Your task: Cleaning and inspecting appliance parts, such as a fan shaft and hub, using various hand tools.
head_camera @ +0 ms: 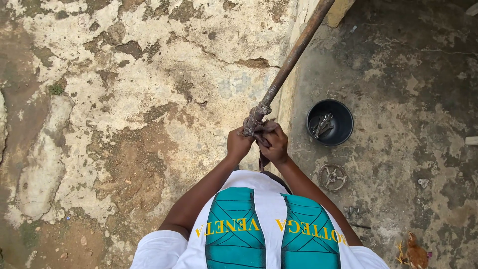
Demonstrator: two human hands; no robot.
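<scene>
Where the long rusty brown metal pipe point(291, 57) slants down from the top of the view, I see its lower, rough-wrapped end point(255, 117) reach both hands in the middle of the picture, in front of the white shirt with two teal panels point(269, 231). My left hand point(239, 143) is curled into a closed fist just under that wrapped end, and it appears to touch the pipe, though I cannot tell how much of the pipe it encloses. My right hand point(273, 142) is closed beside it, fingers bent over a dark strip of cord or tape point(262, 160) that hangs down from between the hands; whether those fingers also press on the pipe I cannot tell. Both hands touch each other at the pipe's end. Left of the pipe lies cracked, patchy pale concrete ground point(124, 99); right of a low pale ledge point(289, 89) the ground is darker and damp. On that darker ground, near the right hand, stands a round black plastic bucket point(342, 130) holding several metal tools point(322, 124). Below the bucket lies a small round rusty metal handwheel point(332, 177), and at the lower right corner stands a brown chicken point(416, 255).
</scene>
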